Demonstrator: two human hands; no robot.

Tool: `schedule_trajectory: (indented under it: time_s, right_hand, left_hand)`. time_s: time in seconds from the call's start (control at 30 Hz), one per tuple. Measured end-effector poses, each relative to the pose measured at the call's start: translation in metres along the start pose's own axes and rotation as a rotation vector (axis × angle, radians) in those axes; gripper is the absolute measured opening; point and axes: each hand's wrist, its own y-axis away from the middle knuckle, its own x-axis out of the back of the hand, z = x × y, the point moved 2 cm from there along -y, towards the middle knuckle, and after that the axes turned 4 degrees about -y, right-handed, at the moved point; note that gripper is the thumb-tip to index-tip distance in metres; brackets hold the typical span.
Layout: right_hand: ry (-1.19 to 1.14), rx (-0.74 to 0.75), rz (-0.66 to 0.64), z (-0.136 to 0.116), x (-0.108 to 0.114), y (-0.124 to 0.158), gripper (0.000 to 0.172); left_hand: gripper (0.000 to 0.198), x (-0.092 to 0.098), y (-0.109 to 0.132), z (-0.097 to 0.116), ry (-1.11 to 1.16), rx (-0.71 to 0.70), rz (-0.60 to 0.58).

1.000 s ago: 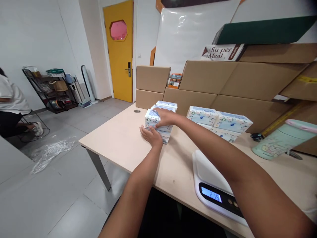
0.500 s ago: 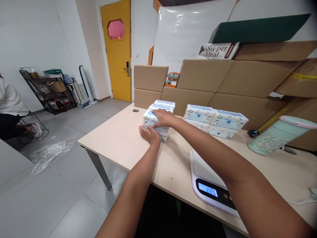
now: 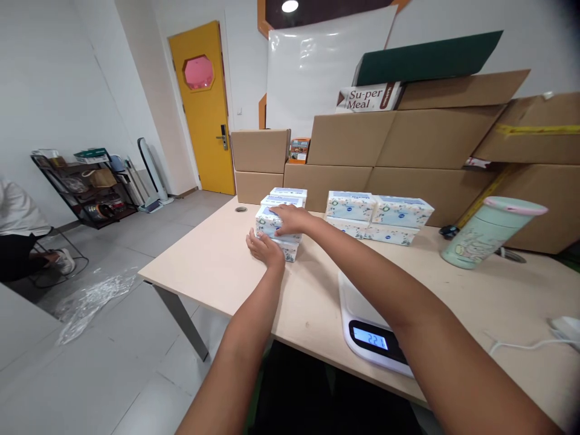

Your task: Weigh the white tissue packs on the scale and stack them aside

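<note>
beyond and left of the flat white plastic scale (image 3: 360,299), your right hand (image 3: 292,219) clamps its grip on the oblong white-and-blue floral pack (image 3: 264,223) atop a stack (image 3: 291,251); your left hand (image 3: 265,249), spread, rests alongside. you're likely squaring it; next calls for gentle, even pressure.

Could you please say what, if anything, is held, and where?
The right hand holds the near upper patterned pack by its top and front; the left hand touches the stack's lower left.
</note>
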Motion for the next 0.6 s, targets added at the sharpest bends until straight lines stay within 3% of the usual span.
schedule_trajectory:
  time_s: [0.33,0.5,0.6]
  right_hand:
    - [-0.108,0.093,-0.005,0.021,0.004,0.006,0.097]
    - [-0.094,-0.124,0.011,0.035,0.01,0.028,0.086]
    - [-0.122,-0.218,0.004,0.037,0.008,0.041,0.104]
  left_hand:
    - [0.042,-0.001,0.0,0.0,-0.009,0.026,-0.02]
    - [0.04,-0.001,0.001,0.003,-0.014,0.038,-0.012]
    - [0.04,-0.001,0.001,0.004,-0.009,0.042,-0.006]
